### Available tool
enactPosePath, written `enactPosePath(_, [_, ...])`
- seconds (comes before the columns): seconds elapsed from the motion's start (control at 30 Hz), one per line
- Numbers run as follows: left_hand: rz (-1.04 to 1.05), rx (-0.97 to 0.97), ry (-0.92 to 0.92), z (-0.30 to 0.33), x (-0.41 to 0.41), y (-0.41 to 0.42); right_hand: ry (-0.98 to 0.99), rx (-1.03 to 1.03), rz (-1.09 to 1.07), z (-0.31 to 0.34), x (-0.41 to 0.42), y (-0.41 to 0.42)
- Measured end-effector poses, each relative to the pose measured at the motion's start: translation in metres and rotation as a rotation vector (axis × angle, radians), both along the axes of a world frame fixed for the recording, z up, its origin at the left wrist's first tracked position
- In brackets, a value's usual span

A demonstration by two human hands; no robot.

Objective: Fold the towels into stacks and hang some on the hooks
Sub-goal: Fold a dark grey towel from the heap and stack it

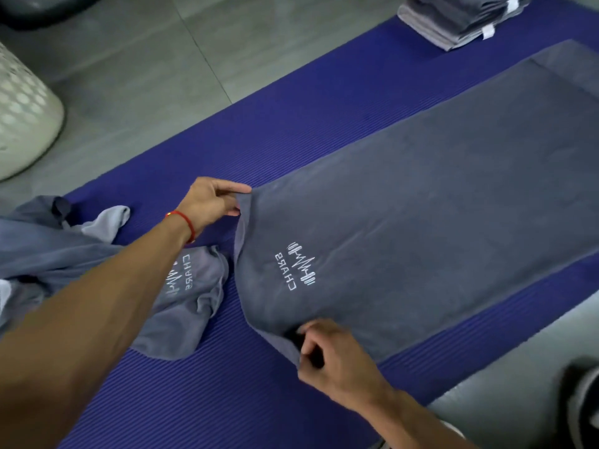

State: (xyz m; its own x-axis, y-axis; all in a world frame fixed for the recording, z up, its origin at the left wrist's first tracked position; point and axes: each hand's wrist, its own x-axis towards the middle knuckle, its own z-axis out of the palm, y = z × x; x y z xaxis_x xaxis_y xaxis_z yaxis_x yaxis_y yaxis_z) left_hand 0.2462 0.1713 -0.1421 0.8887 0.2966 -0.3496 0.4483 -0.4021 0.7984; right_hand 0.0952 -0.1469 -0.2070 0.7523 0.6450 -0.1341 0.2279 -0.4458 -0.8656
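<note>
A dark grey towel (437, 196) with a white embroidered logo lies spread flat along a blue mat (291, 102). My left hand (212, 202) pinches the towel's near left corner and lifts it slightly off the mat. My right hand (330, 354) grips the near right corner, fingers curled round the hem. A stack of folded grey towels (460, 19) sits at the mat's far end. A heap of unfolded grey towels (97, 264) lies on the mat at the left, partly under my left forearm.
A white perforated laundry basket (22, 115) stands on the grey tiled floor (139, 59) at the left. A dark shoe-like object (583, 403) shows at the lower right edge.
</note>
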Motion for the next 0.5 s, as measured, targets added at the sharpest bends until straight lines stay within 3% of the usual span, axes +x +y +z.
enactPosePath(0.07, [-0.124,0.196,0.018,0.009,0.010,-0.006,0.134,-0.021,-0.193,0.013,0.023,-0.017])
enactPosePath(0.17, [-0.180,0.408,-0.070,0.019,0.028,-0.027,0.144,-0.032,-0.413,0.021,0.065,-0.057])
enactPosePath(0.4, [-0.137,0.509,-0.269,0.012,0.094,-0.114,0.139,0.015,-0.912,0.029,0.164,-0.181])
enactPosePath(0.5, [-0.123,0.524,-0.307,0.011,0.143,-0.163,0.068,-0.079,-1.035,0.033,0.196,-0.234])
